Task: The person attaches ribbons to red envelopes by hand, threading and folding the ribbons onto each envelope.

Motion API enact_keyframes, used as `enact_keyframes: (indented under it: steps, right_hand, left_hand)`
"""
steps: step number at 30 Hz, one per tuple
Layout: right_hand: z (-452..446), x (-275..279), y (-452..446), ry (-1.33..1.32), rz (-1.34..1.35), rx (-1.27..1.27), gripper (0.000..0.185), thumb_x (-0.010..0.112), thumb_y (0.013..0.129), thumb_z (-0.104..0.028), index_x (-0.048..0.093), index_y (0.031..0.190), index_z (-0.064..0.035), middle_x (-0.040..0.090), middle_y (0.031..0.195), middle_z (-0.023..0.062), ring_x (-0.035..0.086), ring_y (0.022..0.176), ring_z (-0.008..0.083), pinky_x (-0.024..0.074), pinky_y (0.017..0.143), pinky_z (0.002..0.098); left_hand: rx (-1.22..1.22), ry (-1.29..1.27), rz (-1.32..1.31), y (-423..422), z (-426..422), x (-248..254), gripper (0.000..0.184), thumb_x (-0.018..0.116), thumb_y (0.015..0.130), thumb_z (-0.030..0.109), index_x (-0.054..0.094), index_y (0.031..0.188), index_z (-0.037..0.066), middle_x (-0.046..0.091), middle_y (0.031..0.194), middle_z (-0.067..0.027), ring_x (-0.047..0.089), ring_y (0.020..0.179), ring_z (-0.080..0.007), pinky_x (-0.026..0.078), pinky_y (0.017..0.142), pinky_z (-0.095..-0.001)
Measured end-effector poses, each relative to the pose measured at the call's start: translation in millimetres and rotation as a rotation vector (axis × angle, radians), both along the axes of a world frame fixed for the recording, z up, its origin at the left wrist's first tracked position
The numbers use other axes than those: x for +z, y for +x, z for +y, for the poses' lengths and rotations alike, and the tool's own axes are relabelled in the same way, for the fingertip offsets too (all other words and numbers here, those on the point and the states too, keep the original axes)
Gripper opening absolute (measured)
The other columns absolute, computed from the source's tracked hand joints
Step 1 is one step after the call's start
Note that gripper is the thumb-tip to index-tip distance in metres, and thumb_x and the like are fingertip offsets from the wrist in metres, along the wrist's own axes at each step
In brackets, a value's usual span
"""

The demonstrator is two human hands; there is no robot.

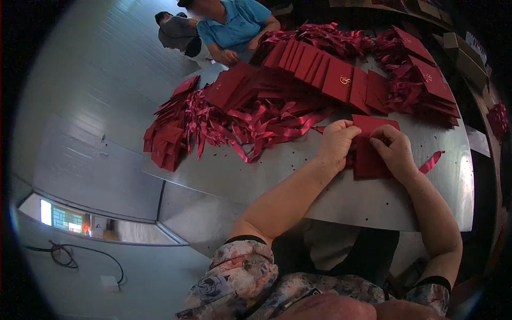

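A flat red paper gift bag lies at the near right part of the metal table, under both hands. My left hand is closed at the bag's upper left edge, thumb and forefinger pinched together. My right hand rests over the bag's right side, its fingers bent in a pinch at the middle. Whatever small part sits between the fingertips is too small to make out. A dark pink ribbon end sticks out beyond my right wrist.
Loose ribbons spill across the table on the left. A row of red bags, one with a gold mark, stands behind my hands. More bags are stacked at right. A co-worker in a blue shirt is across the table.
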State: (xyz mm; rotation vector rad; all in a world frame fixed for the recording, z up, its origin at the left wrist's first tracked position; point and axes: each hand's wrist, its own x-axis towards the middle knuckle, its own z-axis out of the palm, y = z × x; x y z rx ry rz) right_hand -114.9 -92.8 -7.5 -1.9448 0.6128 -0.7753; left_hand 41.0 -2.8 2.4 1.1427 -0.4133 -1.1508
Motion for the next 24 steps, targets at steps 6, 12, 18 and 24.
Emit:
enact_keyframes:
  steps: [6,12,18,24]
  right_hand:
    - [-0.6,0.1,-0.7,-0.023,0.0,0.0,0.013,0.067,0.083,-0.006,0.063,0.093,0.0011,0.065,0.084,0.0116,0.062,0.078,0.0184,0.0491,0.073,0.0302]
    - [2.2,5.2,-2.4,-0.005,0.002,0.006,0.013,0.068,0.083,-0.006,0.063,0.093,0.0012,0.065,0.084,0.0103,0.062,0.078,0.0165,0.0489,0.072,0.0293]
    - [4.4,10.4,-2.3,0.028,0.017,0.002,0.013,0.069,0.083,-0.005,0.063,0.093,0.0006,0.065,0.082,0.0065,0.059,0.076,0.0126,0.0484,0.071,0.0281]
    - [2.4,5.8,-3.2,0.066,0.028,-0.006,0.011,0.067,0.084,-0.005,0.063,0.093,0.0002,0.064,0.081,0.0052,0.058,0.076,0.0117,0.0482,0.07,0.0273]
  left_hand:
    - [-0.003,0.001,0.012,1.7,-3.7,-6.3,0.015,0.062,0.086,0.005,0.06,0.101,0.003,0.066,0.097,-0.0068,0.063,0.086,-0.0156,0.052,0.08,-0.0301]
    - [-0.009,0.007,0.038,-2.7,0.1,2.3,0.015,0.062,0.085,0.005,0.06,0.1,0.004,0.066,0.095,-0.006,0.063,0.084,-0.0157,0.052,0.079,-0.0298]
    - [-0.011,-0.02,0.015,2.6,-3.2,-9.1,0.012,0.063,0.085,0.004,0.061,0.097,0.005,0.066,0.092,-0.0049,0.064,0.08,-0.0146,0.052,0.077,-0.0283]
    - [0.001,0.008,0.026,-0.2,-3.1,-7.4,0.011,0.063,0.086,0.004,0.061,0.096,0.005,0.066,0.091,-0.0046,0.062,0.081,-0.0136,0.051,0.076,-0.0284]
